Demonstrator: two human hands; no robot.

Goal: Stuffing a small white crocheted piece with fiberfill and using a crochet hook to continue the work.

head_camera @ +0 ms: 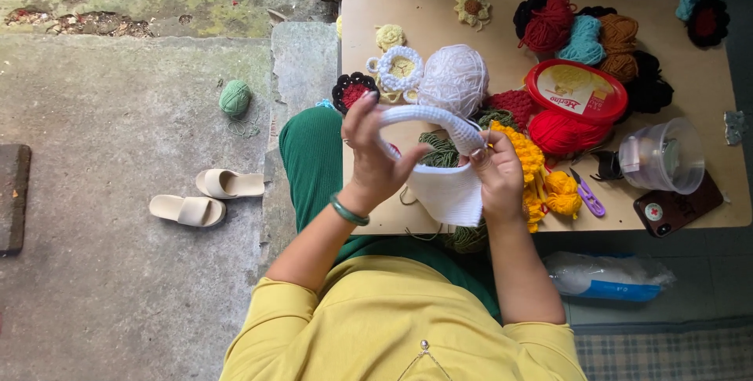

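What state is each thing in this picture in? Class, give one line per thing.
White crocheted piece: held up in both hands, handle arched.
Left hand: gripping the handle.
Right hand: pinching the piece's edge.
White yarn ball: wound, on the table.
Red-lidded tub: closed.
Clear plastic container: lying on its side.
Purple snips: lying flat.
Green yarn ball: on the ground, strand trailing.
Sandals: off, side by side.

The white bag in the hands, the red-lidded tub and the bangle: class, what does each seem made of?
White bag: crocheted yarn, matte, stitch texture visible. Red-lidded tub: probably plastic, glossy lid. Bangle on the left wrist: smooth green, perhaps jade, glass or plastic; cannot tell.
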